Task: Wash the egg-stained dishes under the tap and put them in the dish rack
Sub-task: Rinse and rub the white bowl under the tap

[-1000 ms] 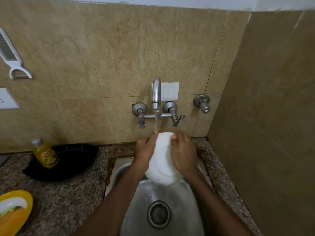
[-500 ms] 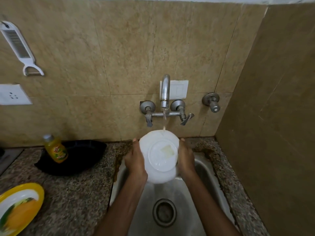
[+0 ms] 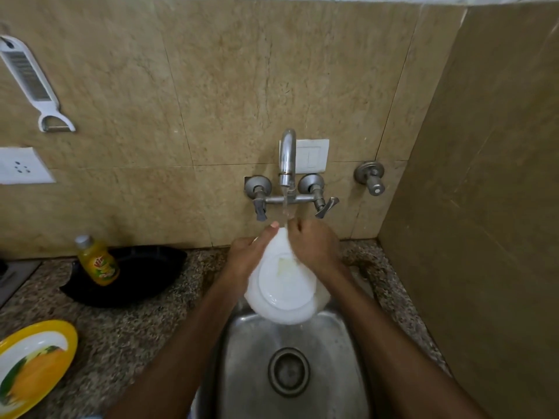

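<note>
Beige stone tiles back a small steel sink [image 3: 348, 358] set into a speckled granite counter [image 3: 121, 337], and a wall tap [image 3: 286, 158] runs a thin stream straight down into the scene's middle. Under that stream a white plate [image 3: 286, 293] is held tilted, its far edge raised toward the spout and its near edge low over the basin — a slope that, I judge, lets the water sheet across the face and fall into the sink rather than onto the counter. The left hand [image 3: 246, 258] grasps the plate's left rim, fingers reaching up along the edge to steady it; the right hand [image 3: 313, 246] is curled over the far right part of the plate, apparently rubbing there, near a pale yellowish smear — likely egg — on the plate's centre. On the counter to the left sit a yellow soap bottle [image 3: 98, 261] against a black dish [image 3: 136, 276], and nearer, a yellow plate [image 3: 33, 364], probably awaiting its turn. No dish rack is in view.
</note>
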